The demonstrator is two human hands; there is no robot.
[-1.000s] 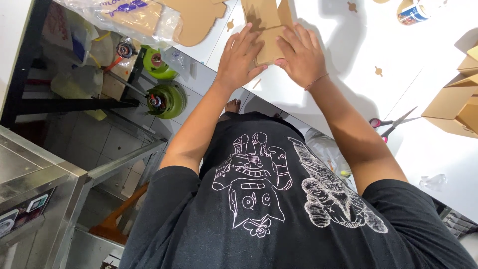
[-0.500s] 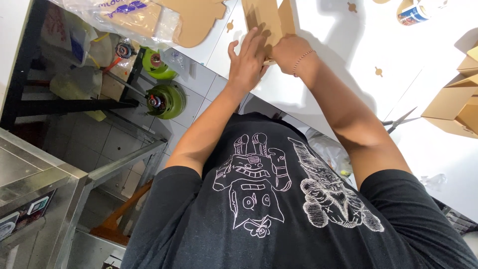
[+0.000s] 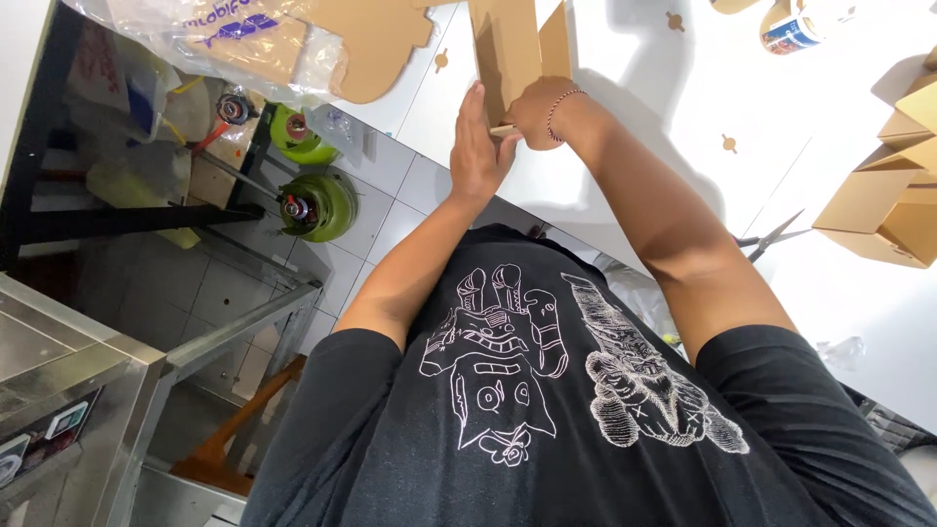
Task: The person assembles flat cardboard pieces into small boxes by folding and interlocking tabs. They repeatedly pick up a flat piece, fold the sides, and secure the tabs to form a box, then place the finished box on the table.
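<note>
Both hands have shifted since a second ago: left hand (image 3: 478,146) now stands edge-on, fingers straight, flat against the cardboard piece (image 3: 508,49). Right hand (image 3: 532,112) is curled around its lower edge. Scissors (image 3: 771,237) sit well off to the right.

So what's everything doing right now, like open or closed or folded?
Cardboard piece: partly folded, standing up, held by both hands.
Left hand: flat, fingers straight, pressing its side.
Right hand: curled, gripping its lower edge.
Scissors: open, lying on the white table.
Boxes: folded.
</note>
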